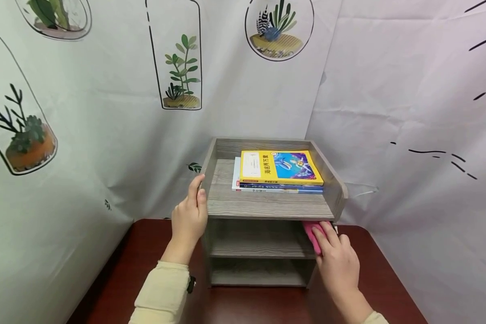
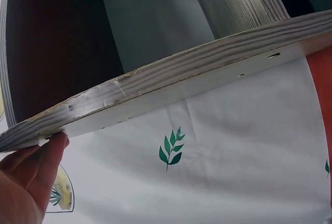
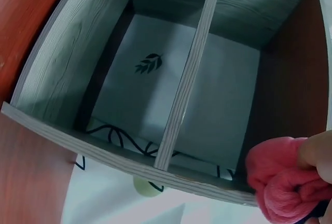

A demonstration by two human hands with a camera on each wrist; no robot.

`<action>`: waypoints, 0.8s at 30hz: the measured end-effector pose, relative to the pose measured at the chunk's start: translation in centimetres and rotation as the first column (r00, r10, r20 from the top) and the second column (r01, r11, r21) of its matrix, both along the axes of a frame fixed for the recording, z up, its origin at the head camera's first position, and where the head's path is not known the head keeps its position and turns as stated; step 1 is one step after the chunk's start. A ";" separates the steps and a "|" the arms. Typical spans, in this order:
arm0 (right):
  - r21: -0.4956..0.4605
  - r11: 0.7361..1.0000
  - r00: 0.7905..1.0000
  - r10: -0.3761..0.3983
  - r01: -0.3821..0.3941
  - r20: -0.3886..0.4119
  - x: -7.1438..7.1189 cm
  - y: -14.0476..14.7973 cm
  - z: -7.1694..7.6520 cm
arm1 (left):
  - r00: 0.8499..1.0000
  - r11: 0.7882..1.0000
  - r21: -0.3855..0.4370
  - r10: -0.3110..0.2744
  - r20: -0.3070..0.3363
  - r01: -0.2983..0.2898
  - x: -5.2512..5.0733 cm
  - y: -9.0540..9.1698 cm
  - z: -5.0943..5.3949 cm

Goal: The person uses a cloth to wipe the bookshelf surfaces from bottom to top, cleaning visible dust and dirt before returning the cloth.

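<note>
A small grey wood-grain shelf unit (image 1: pixel 267 208) stands on a dark red table. My left hand (image 1: pixel 189 213) touches the upper front of its left side panel; in the left wrist view the fingertips (image 2: pixel 58 140) rest against the panel's outer side, and I see none on the inner face. At the right side, just under the top board, my right hand (image 1: pixel 338 258) holds a bunched pink cloth (image 1: pixel 312 236). The right wrist view shows the cloth (image 3: pixel 282 180) folded up against the unit's front edge, with part of the hand out of frame.
Several books lie stacked on the top board, a yellow-covered book (image 1: pixel 283 167) uppermost. Below are the middle shelf (image 1: pixel 263 245) and lower shelf (image 1: pixel 259 273). White fabric (image 1: pixel 125 135) with plant prints hangs behind and beside the red table (image 1: pixel 117 270).
</note>
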State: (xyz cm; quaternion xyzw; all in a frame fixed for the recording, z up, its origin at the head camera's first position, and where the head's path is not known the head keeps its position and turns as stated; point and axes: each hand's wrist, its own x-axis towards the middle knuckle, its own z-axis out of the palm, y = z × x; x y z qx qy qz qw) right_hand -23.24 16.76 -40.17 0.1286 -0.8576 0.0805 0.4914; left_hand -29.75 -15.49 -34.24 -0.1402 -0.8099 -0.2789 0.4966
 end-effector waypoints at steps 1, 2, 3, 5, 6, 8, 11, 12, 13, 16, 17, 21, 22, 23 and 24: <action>0.003 1.000 1.000 -0.004 0.004 0.000 0.0 0.0 0.0 | 1.000 1.000 -0.002 0.000 0.001 0.000 0.0 0.0 0.0; 0.006 1.000 1.000 -0.005 0.005 -0.001 0.0 0.1 0.0 | 1.000 1.000 -0.005 0.001 0.000 -0.001 0.0 0.0 0.1; 0.008 1.000 1.000 -0.006 0.006 -0.003 0.0 0.1 0.0 | 1.000 1.000 -0.006 0.001 0.000 -0.001 0.0 0.0 0.1; 0.011 1.000 1.000 -0.007 0.007 -0.012 0.0 0.2 -0.1 | 1.000 1.000 -0.008 0.001 -0.002 -0.001 0.0 0.0 0.0; 0.013 1.000 1.000 -0.006 0.006 -0.015 0.0 0.3 -0.2 | 1.000 1.000 -0.008 0.001 -0.005 -0.001 0.0 0.0 0.0; 0.020 1.000 1.000 -0.004 0.004 -0.018 0.0 0.3 -0.3 | 1.000 1.000 -0.008 -0.002 -0.009 0.001 0.0 -0.1 0.0; 0.027 1.000 1.000 -0.001 0.002 -0.013 -0.1 0.4 -0.4 | 1.000 1.000 -0.013 -0.003 -0.013 0.003 -0.1 -0.1 0.0; 0.030 1.000 1.000 0.000 0.001 -0.009 -0.1 0.4 -0.5 | 1.000 1.000 -0.017 -0.003 -0.014 0.003 -0.1 -0.2 0.0; 0.032 0.999 1.000 0.001 -0.001 -0.006 -0.1 0.5 -0.6 | 1.000 1.000 -0.022 -0.004 -0.012 0.004 -0.1 -0.2 0.0; 0.038 0.999 1.000 0.002 -0.002 0.006 -0.1 0.5 -0.9 | 1.000 0.999 -0.039 -0.001 -0.011 0.001 -0.1 -0.3 0.0; 0.039 0.999 1.000 0.002 -0.002 0.009 -0.1 0.5 -1.0 | 1.000 0.999 -0.044 0.000 -0.011 0.000 -0.1 -0.4 0.0; 0.033 0.999 1.000 -0.002 0.002 0.011 -0.1 0.3 -1.3 | 1.000 0.999 -0.055 0.002 -0.008 -0.002 0.0 -0.4 0.1; 0.031 1.000 1.000 -0.003 0.003 0.009 -0.1 0.3 -1.4 | 1.000 0.998 -0.056 0.001 -0.006 -0.002 0.0 -0.5 0.1; 0.028 1.000 1.000 -0.003 0.003 0.007 -0.1 0.2 -1.4 | 1.000 0.998 -0.057 0.000 -0.003 0.000 0.1 -0.5 0.1; 0.026 1.000 1.000 -0.003 0.003 0.005 -0.1 0.2 -1.5 | 1.000 0.998 -0.057 -0.001 -0.001 0.000 0.1 -0.5 0.1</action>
